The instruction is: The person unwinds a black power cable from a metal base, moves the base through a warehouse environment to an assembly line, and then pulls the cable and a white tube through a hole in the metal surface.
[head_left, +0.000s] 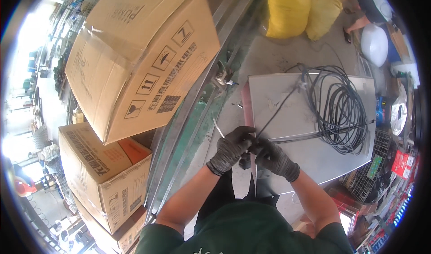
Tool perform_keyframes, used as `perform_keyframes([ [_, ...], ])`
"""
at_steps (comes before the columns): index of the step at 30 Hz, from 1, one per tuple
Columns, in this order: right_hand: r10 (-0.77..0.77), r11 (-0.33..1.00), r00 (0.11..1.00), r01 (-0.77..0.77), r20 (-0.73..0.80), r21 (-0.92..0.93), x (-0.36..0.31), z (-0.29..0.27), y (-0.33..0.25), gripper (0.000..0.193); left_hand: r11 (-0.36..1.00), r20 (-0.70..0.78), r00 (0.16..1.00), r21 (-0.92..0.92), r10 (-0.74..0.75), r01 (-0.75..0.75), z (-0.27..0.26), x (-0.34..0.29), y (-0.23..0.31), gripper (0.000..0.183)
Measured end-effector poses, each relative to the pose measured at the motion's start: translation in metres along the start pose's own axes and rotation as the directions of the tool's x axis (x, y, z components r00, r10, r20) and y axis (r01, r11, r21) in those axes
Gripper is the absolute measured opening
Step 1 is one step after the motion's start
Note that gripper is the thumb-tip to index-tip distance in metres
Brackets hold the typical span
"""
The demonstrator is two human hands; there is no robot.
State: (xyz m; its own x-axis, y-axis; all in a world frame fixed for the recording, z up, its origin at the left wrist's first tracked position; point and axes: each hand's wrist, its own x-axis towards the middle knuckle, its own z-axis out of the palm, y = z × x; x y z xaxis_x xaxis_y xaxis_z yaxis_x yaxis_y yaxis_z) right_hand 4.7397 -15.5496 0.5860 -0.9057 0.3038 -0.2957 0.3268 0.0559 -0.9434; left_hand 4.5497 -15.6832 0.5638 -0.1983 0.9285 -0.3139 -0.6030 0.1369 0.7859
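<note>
Both hands wear dark grey gloves and meet at the left edge of a metal-topped table. My left hand (231,150) is closed, its fingertips pinching the black cable (280,107) where it reaches the edge. My right hand (274,159) is close beside it, fingers bent and pressed round the same cable; the exact grip is partly hidden. From the hands the cable slants up to a loose coil of black cable (341,115) lying on the table (274,94). A thin white strip (218,127) sticks up beside my left hand; I cannot tell whether it is held.
Stacked cardboard boxes (166,70) stand at the left, next to long metal rails over a green surface (177,157). Yellow sacks (289,11) lie beyond the table. Another person (359,23) is at the far right. A black wire basket (370,166) and a red box (403,163) are right of the table.
</note>
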Motion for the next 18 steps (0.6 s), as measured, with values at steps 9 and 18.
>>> perform_keyframes([
  [9, 0.242, 0.902, 0.857, -0.026, -0.455, 0.431, 0.133, 0.027, 0.006, 0.047, 0.84, 0.028, 0.972, 0.498, 0.233, -0.216, -0.104, -0.001, -0.043, 0.033],
  [18, -0.354, 0.72, 0.715, -0.203, -0.603, -0.664, 0.188, -0.156, 0.088, 0.031, 0.422, -0.14, 0.867, 0.902, 0.478, -0.087, -0.164, 0.151, -0.065, 0.021],
])
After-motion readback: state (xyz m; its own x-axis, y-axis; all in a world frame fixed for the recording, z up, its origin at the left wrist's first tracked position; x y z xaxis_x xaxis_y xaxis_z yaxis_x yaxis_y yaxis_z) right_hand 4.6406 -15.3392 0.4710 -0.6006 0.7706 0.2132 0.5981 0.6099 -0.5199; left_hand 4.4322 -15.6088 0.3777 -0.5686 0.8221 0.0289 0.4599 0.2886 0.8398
